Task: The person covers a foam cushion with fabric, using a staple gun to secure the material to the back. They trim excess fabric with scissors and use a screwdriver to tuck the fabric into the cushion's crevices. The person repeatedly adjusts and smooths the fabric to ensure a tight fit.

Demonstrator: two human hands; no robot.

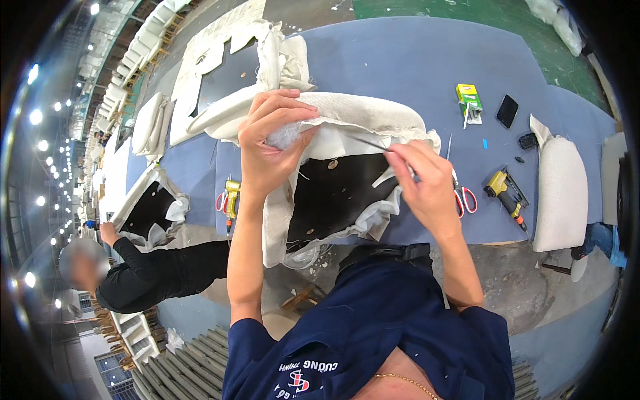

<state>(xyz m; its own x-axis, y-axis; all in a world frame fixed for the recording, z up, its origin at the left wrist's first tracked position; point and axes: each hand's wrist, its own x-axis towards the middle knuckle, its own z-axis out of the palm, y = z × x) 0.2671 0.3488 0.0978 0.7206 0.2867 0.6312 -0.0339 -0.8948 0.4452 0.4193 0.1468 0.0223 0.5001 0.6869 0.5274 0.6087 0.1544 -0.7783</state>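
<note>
A cream upholstered seat piece [370, 110] lies on the table in front of me, with a black inner panel [340, 197] and loose fabric edges. My left hand [273, 137] is closed around the piece's far left edge, pinching a white tuft of stuffing [285, 136] and the fabric beside it. My right hand [423, 183] is closed in a pinch on a thin dark rod [370, 143]. The rod points left, its far end against the white lining [330, 141] under the fabric edge. Crumpled white lining [379, 215] hangs along the near right side.
On the blue-grey table [413, 60] at right are red-handled scissors [469, 200], a yellow staple gun [505, 190], a phone [507, 111], a green-yellow box [469, 100] and a cream cushion [563, 193]. Another staple gun [231, 197] lies left. A person in black [160, 273] works at far left.
</note>
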